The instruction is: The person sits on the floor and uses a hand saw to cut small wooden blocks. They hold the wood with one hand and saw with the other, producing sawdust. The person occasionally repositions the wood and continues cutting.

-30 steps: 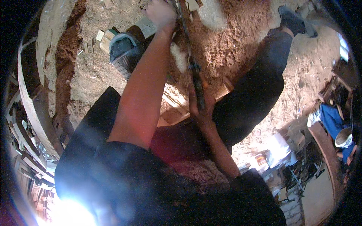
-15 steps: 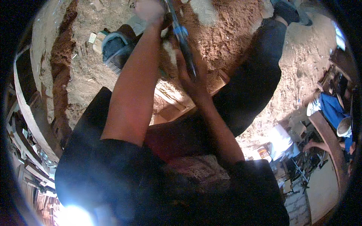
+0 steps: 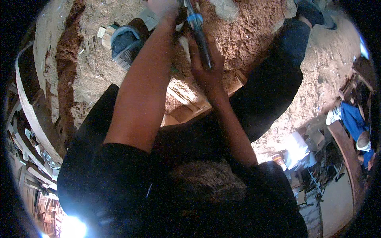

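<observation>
A long dark tool (image 3: 202,43) with a blue band runs down from the top edge; its exact kind does not show. My right hand (image 3: 208,73) is closed around its lower end, fingers along both sides. Beside the tool's upper part, my left hand (image 3: 164,7) is cut off by the top edge and blurred, so its fingers do not show. Below my right hand, between my legs, lies a piece of light wood (image 3: 188,97) in bright light, partly hidden by my forearms and dark clothing.
A dark grey shoe (image 3: 126,44) is left of my left forearm, near small wood offcuts (image 3: 104,32). My right leg (image 3: 278,71) stretches to the upper right over brown, sawdust-like ground. At right are a can (image 3: 279,162), a long plank (image 3: 345,154) and another person's blue-clothed leg (image 3: 352,119).
The tool and both hands have shifted a little right and upward in the picture, along with a slight shift of the whole view. My right hand keeps hold of the tool.
</observation>
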The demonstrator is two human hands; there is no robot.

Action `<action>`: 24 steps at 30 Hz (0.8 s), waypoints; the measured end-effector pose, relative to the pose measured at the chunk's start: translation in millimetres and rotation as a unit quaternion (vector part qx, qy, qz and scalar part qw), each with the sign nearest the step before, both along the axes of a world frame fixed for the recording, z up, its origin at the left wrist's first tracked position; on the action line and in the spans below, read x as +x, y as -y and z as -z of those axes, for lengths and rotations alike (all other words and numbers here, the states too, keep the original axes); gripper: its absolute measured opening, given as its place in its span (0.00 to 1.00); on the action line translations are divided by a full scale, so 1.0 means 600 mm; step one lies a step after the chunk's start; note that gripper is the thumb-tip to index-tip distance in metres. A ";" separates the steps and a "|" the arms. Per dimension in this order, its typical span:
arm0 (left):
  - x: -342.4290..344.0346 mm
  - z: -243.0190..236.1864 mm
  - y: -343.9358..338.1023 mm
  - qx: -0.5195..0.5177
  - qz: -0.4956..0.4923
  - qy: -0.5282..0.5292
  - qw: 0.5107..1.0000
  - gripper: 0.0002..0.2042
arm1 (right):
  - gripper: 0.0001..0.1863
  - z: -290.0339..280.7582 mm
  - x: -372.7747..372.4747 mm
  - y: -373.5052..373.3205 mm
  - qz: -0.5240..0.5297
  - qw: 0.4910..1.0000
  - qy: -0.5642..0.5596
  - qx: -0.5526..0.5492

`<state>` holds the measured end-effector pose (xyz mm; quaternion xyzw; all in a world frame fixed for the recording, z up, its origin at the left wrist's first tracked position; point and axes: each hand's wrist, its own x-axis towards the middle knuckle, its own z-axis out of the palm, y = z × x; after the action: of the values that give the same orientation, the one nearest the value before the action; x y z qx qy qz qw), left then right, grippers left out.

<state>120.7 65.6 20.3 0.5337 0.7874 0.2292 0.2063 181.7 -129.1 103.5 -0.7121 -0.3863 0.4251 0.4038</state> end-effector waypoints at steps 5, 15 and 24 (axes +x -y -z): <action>-0.006 0.024 -0.006 0.037 0.005 0.026 0.999 0.15 | 0.09 0.024 0.000 0.123 -0.014 0.999 0.035 0.032; -0.008 0.026 -0.015 0.036 -0.014 0.025 0.999 0.18 | 0.14 0.011 -0.012 -0.033 0.048 0.997 -0.005 0.062; -0.024 0.059 -0.066 -0.037 -0.103 0.339 0.934 0.23 | 0.19 0.019 0.012 -0.032 0.039 0.999 -0.019 0.005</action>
<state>106.0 105.0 -14.9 0.3320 0.7294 0.3876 0.4554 188.9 -110.1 92.3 -0.7165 -0.3528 0.4203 0.4307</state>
